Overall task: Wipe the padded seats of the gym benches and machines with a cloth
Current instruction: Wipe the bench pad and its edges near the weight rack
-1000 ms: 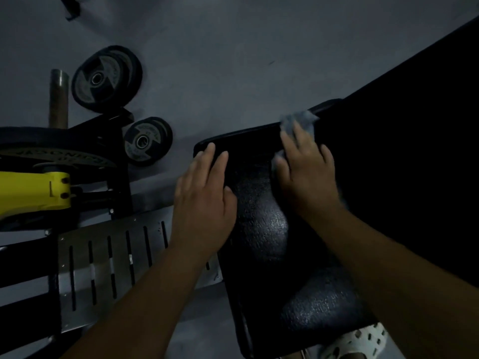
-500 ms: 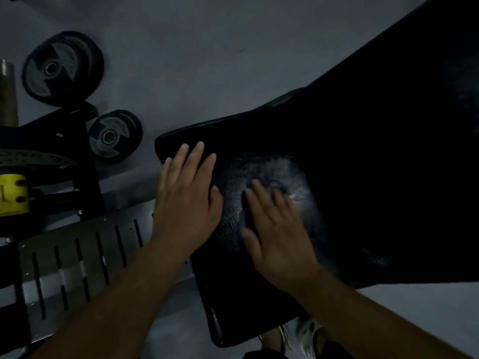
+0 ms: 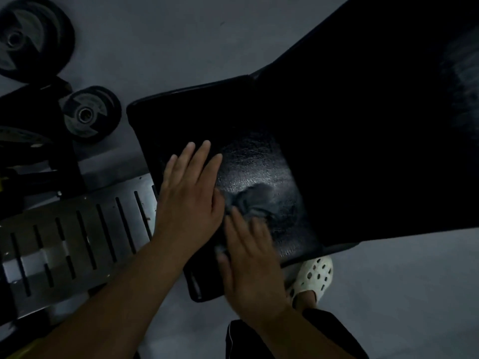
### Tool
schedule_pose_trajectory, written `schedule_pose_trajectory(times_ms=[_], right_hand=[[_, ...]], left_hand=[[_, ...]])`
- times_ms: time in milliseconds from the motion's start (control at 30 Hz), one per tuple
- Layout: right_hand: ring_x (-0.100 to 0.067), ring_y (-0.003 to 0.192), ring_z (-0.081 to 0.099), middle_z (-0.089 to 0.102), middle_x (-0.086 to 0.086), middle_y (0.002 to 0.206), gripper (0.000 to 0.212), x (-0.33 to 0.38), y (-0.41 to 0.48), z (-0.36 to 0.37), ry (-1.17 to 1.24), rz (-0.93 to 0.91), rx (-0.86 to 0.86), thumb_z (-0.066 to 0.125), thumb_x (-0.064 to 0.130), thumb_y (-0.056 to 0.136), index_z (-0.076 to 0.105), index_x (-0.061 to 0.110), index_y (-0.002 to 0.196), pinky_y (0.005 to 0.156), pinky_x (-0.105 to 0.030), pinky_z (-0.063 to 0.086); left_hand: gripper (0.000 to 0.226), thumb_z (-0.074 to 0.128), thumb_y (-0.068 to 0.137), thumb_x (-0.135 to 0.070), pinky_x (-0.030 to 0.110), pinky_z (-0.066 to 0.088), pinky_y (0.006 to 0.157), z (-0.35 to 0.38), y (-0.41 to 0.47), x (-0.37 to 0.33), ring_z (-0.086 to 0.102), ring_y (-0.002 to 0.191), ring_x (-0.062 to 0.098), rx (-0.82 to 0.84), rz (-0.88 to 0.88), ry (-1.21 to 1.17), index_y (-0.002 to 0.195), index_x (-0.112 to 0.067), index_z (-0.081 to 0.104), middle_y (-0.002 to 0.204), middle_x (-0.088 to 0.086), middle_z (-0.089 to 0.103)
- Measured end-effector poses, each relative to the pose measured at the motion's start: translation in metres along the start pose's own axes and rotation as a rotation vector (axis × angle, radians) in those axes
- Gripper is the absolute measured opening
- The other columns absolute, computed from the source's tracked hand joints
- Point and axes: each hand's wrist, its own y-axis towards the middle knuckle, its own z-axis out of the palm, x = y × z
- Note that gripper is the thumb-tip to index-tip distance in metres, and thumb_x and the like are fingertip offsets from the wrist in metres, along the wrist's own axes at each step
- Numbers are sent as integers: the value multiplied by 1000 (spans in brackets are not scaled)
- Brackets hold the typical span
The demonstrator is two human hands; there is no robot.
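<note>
I count two hands — my left hand and my right hand — one cloth, one padded seat, one backrest pad. Three weight plates: large plate, small plate, flat plate. One slotted metal panel, one white clog.

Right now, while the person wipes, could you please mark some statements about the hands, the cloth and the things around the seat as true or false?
1. The left hand lies flat on the black seat pad, fingers straight. True.
2. The right hand presses a cloth onto the seat pad. True.
3. The cloth is bright red. False: it is grey.
4. A black boot shows below the seat pad's near edge. False: a white perforated clog shows there.
5. Weight plates show to the left of the seat pad. True.
</note>
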Motion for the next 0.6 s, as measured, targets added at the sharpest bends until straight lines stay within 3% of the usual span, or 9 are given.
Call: schedule_pose_trajectory(times_ms=[67, 100, 233, 300, 400, 467, 533, 600], right_hand=[[-32, 140, 41, 35, -4, 160, 53, -18, 13, -6, -69, -175, 57, 45, 37, 103, 44, 12, 150, 121, -48, 22], [-31, 140, 42, 36, -5, 159, 53, -35, 20, -13, -103, -169, 68, 45, 39, 102, 44, 13, 149, 121, -48, 22], [-31, 148, 27, 30, -7, 162, 55, -59, 22, -22, -79, 280, -49, 35, 37, 104, 37, 10, 152, 123, -43, 19], [-31, 148, 26, 31, -6, 161, 54, -42, -6, -16, -85, 200, -7, 39, 29, 102, 37, 9, 152, 123, -40, 18], [-32, 140, 40, 37, -2, 157, 60, -73, -35, -29, -119, -49, 100, 46, 11, 86, 47, 8, 146, 120, -36, 24], [-30, 130, 51, 52, -6, 145, 56, -98, -18, -54, -122, -119, 138, 54, -2, 81, 59, 7, 136, 115, -30, 32], [-29, 110, 58, 66, -9, 122, 45, -105, 20, -78, -118, -137, 128, 60, -3, 76, 70, 10, 117, 100, -35, 47], [-31, 98, 57, 67, -8, 110, 34, -97, 70, -105, -175, -167, 72, 66, 2, 77, 70, 12, 109, 80, -45, 54]], left_hand=[[54, 44, 93, -22, 47, 11, 124, -1, -1, -1, 20, 151, 27, 7, -3, 3, 146, -10, 46, 160, 9, 32], [54, 44, 93, -22, 47, 11, 124, -2, -1, -1, 20, 150, 27, 9, -5, 3, 145, -10, 46, 160, 9, 32], [55, 43, 91, -23, 46, 11, 124, -3, -1, -9, 21, 150, 27, 6, 18, 9, 144, -10, 47, 159, 9, 33], [55, 43, 91, -23, 47, 12, 123, -2, -2, -17, 22, 150, 27, 16, 31, -4, 144, -10, 48, 159, 10, 34], [54, 44, 91, -23, 47, 12, 123, -1, -6, -32, 22, 150, 27, 23, 45, -28, 144, -11, 47, 159, 9, 33], [54, 43, 92, -24, 45, 10, 124, 1, -8, -40, 20, 151, 25, 35, 48, -34, 145, -12, 46, 160, 8, 31], [55, 43, 92, -24, 45, 10, 124, 5, -7, -46, 19, 151, 25, 60, 55, -38, 145, -13, 44, 161, 7, 30], [55, 44, 91, -23, 47, 13, 123, 10, -4, -52, 20, 151, 26, 63, 56, -46, 146, -13, 45, 160, 8, 31]])
